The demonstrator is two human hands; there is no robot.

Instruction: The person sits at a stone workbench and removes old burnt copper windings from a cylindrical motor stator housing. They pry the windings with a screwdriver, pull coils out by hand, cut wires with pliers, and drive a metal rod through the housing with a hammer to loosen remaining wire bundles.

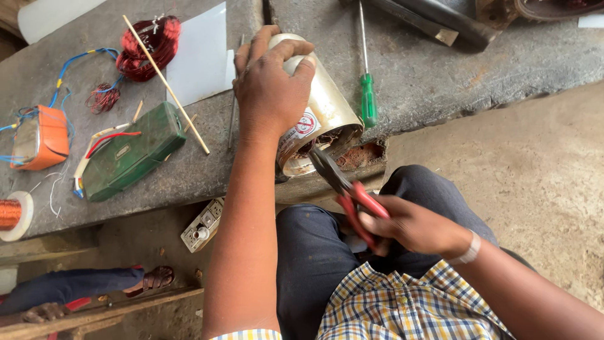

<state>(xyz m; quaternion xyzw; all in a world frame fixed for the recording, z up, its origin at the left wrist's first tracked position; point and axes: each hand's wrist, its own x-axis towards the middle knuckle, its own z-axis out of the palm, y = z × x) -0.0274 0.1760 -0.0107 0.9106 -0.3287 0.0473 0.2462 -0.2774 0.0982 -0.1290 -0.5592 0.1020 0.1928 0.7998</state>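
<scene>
Right hand (pixel 415 228) grip closed on 1 red-handled pliers (pixel 343 186) | left hand (pixel 270 85) clasping 1 metal cylinder (pixel 327 107) | 1 green screwdriver (pixel 367 94)

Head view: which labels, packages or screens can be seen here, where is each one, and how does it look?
Round sticker: on the metal cylinder under the left hand, white with red ring.
Small plate: on top of the green case, oval, pale.
White sheet: flat on the grey bench, blank.
No screens in view.
</scene>
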